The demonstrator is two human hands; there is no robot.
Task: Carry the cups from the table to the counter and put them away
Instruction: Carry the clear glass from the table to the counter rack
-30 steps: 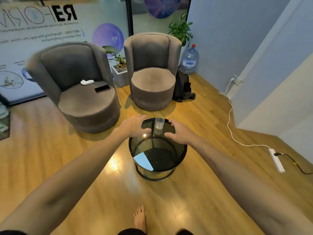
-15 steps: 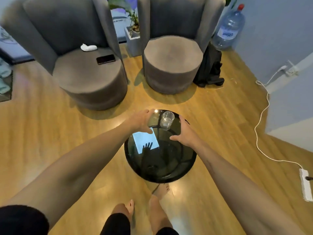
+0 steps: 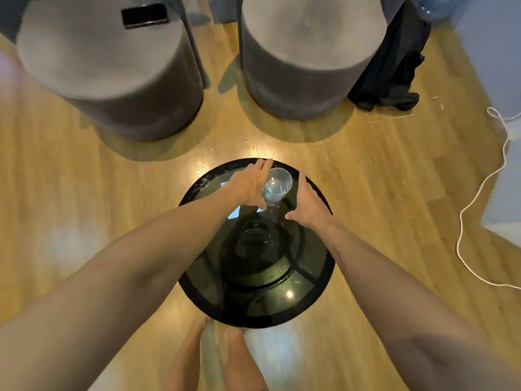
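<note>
Both hands, left [image 3: 249, 183] and right [image 3: 306, 203], flank the cup [image 3: 276, 186] at the table's [image 3: 253, 314] far edge, spread wide, not yet closed, apparently to steady the pickup.

Bright warm light, hard glare spots on floor [image 3: 262, 150] and glass counter [image 3: 289, 293]. Edges bowed by wide-angle; armchairs [image 3: 112, 66] motion-blurred.

A lounge or waiting corner is showing here; a round black glass table [image 3: 255, 311] is sitting on wood flooring [image 3: 70, 193]; two grey upholstered armchairs [image 3: 112, 69] are standing beyond the table; a white cable [image 3: 462, 221] is trailing to its right.
</note>
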